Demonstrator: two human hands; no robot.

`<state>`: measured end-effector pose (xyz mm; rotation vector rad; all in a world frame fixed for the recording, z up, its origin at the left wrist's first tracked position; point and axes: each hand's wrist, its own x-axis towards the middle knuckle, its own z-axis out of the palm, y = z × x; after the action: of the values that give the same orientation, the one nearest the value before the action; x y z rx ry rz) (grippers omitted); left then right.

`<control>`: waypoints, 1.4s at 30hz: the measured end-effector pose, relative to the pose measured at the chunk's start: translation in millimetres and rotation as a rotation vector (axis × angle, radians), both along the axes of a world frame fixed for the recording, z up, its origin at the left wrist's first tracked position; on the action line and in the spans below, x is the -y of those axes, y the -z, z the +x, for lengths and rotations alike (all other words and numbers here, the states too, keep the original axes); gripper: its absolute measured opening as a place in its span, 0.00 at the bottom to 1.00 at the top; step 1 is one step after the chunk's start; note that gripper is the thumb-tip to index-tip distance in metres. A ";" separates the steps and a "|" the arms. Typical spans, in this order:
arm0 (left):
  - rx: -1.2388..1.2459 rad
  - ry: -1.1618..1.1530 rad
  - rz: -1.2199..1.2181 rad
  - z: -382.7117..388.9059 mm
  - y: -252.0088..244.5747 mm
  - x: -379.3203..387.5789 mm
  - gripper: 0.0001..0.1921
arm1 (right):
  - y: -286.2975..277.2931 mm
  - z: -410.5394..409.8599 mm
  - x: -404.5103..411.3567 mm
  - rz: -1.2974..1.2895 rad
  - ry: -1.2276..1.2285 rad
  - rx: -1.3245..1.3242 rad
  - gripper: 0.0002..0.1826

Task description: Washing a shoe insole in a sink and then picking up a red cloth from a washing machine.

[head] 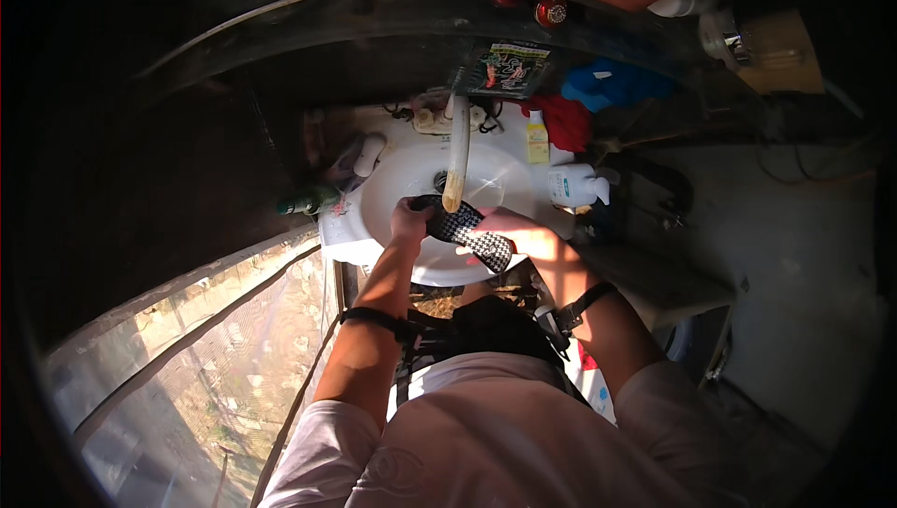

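A black-and-white houndstooth insole [462, 229] is held slantwise over the front of a white washbasin [378, 199]. My left hand [412, 220] grips its upper left end, thumb on the patterned face. At its right edge, near the lower end, is my right hand [508, 230], with some fingers reaching onto the patterned face and others hidden under it. The pale tube on the faucet [457, 150] hangs down over the basin, its discoloured tip beside the insole's upper end. No running water can be made out. Behind the tip lies the drain [441, 180].
Right of the basin are a white pump bottle [576, 185], a yellow bottle [537, 140] and a red cloth [566, 122]. On the left are a white soap bar [369, 155] and a green bottle [308, 201]. A dark printed packet [506, 69] stands behind the faucet.
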<state>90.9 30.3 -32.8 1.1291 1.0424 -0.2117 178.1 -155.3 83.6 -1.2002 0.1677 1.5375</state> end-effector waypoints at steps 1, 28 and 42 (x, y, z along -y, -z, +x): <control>-0.020 0.035 0.013 -0.5 -10.4 -2.1 0.20 | -3.5 2.9 4.1 0.001 -0.080 0.083 0.17; -0.034 0.055 0.365 -102.6 -103.1 -61.8 0.21 | 48.9 -29.8 -94.4 -0.306 0.286 0.502 0.18; -0.152 0.310 0.364 -40.5 -84.7 -19.3 0.30 | 42.2 -8.5 -3.2 -0.277 0.153 0.748 0.15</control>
<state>50.4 49.5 51.8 1.6269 1.0613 -0.3683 169.6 -152.1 41.4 -1.8579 -0.0284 0.8698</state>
